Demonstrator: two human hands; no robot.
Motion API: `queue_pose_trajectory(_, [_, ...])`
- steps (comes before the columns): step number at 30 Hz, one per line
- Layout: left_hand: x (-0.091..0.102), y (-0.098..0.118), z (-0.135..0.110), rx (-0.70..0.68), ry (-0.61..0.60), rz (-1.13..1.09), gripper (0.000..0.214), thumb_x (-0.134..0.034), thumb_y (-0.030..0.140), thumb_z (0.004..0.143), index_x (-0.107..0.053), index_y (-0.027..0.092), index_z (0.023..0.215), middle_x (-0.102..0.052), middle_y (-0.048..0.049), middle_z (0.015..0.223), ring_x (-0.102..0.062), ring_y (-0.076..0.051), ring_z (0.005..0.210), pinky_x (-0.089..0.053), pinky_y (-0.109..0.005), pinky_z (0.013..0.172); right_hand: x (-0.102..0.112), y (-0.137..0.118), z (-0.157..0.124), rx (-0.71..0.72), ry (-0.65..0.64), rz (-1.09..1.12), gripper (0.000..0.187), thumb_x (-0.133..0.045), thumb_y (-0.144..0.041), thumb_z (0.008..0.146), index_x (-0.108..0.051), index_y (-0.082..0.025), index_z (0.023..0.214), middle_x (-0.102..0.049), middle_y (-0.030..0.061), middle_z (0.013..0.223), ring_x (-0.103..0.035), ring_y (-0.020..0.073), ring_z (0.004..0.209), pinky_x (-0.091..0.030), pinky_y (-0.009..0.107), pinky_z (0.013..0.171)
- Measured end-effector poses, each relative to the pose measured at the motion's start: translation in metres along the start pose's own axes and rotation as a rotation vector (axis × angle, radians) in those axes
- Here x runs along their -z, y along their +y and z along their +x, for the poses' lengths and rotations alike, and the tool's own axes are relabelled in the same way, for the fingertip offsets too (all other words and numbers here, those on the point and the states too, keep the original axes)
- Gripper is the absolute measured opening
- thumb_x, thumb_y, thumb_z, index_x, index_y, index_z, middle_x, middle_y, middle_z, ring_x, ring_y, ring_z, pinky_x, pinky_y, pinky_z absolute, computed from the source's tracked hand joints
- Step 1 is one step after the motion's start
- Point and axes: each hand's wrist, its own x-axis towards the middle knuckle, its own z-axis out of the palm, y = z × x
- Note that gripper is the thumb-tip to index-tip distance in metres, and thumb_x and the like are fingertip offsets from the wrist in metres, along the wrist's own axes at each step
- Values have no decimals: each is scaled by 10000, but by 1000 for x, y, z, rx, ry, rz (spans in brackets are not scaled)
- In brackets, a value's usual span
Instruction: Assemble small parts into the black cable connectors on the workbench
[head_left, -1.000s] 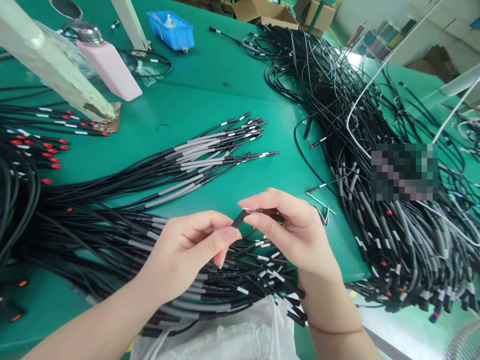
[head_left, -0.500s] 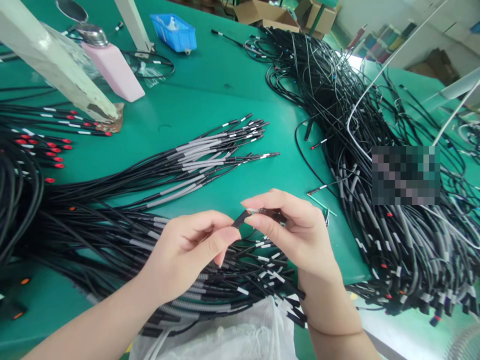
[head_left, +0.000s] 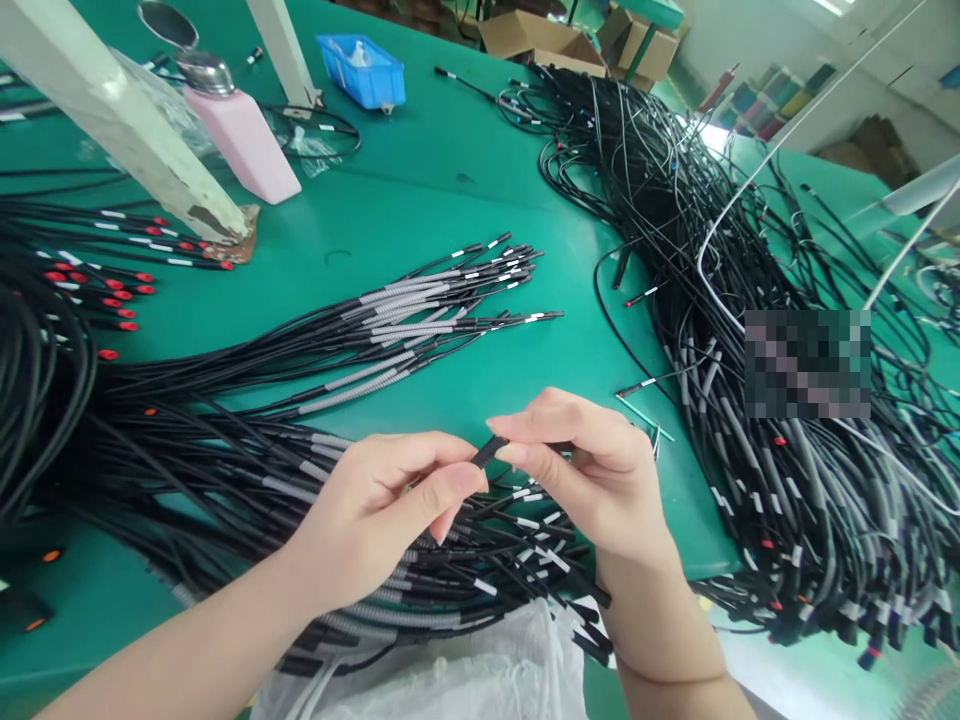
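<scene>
My left hand [head_left: 382, 510] and my right hand [head_left: 592, 475] meet above the green table [head_left: 420, 210], both pinching the end of one thin black cable [head_left: 488, 451]. The left thumb and forefinger grip the cable just behind its tip; the right fingertips close on the tip itself. Under both hands lies a bundle of black cables with white labels and grey spring sleeves [head_left: 480, 560]. A second fanned bundle of the same cables [head_left: 420, 310] lies just beyond the hands.
A big tangled heap of black cables [head_left: 750, 400] covers the right side. Red-tipped cables [head_left: 97, 290] lie at the left. A pink dispenser bottle [head_left: 244, 140], a white post [head_left: 127, 130] and a blue bin [head_left: 364, 70] stand at the back. A clear plastic bag [head_left: 465, 670] lies near me.
The view has shifted slightly. My right fingertips have closed further over the cable tip, hiding the small orange mark seen before. Both hands stay together.
</scene>
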Motion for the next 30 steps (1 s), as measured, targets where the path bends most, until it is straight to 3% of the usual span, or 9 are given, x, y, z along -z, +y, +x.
queue_pose_trajectory(8, [-2, 4, 0, -1, 63, -41, 236, -704, 320, 911, -697, 234, 691, -574, 65, 478, -498, -121, 447, -382, -253, 462, 1, -4, 0, -112, 1, -16, 171, -818, -167, 948, -833, -271, 1083, -818, 7, 877, -638, 136, 653, -508, 277, 568])
queue_pose_trajectory(12, [-4, 9, -2, 26, 120, -42, 231, -710, 310, 888, -692, 230, 673, -562, 71, 476, -463, -108, 446, -343, -257, 469, 1, -2, 1, -51, -20, 7, 217, -807, -112, 942, -827, -270, 1089, -834, 6, 917, -641, 135, 685, -516, 274, 605])
queue_pose_trajectory(17, [-3, 7, -2, 55, 83, -64, 322, -676, 357, 928, -669, 237, 629, -525, 63, 458, -501, -133, 487, -385, -277, 508, 0, 0, 1, 56, -11, 14, 227, -783, -78, 948, -823, -257, 1082, -798, -3, 808, -644, 137, 671, -527, 270, 602])
queue_pose_trajectory(20, [-2, 5, -1, 32, 50, -75, 271, -680, 329, 923, -693, 236, 669, -542, 67, 465, -510, -128, 471, -390, -263, 490, 0, -3, 1, 3, 1, -21, 192, -793, -119, 955, -823, -260, 1082, -814, 6, 853, -653, 139, 665, -520, 274, 577])
queue_pose_trajectory(24, [-4, 8, -2, 35, 135, -57, 237, -725, 289, 873, -649, 235, 655, -603, 72, 500, -501, -105, 448, -353, -249, 473, 0, -4, 0, -81, 1, -67, 151, -811, -180, 956, -824, -262, 1083, -823, 12, 882, -646, 138, 654, -506, 275, 551])
queue_pose_trajectory(30, [-5, 9, -4, 68, 117, -64, 265, -704, 330, 895, -654, 234, 653, -567, 72, 477, -485, -111, 465, -373, -264, 501, 0, -1, 1, 34, -11, -34, 189, -772, -123, 973, -814, -269, 1086, -828, 13, 876, -683, 153, 687, -553, 293, 607])
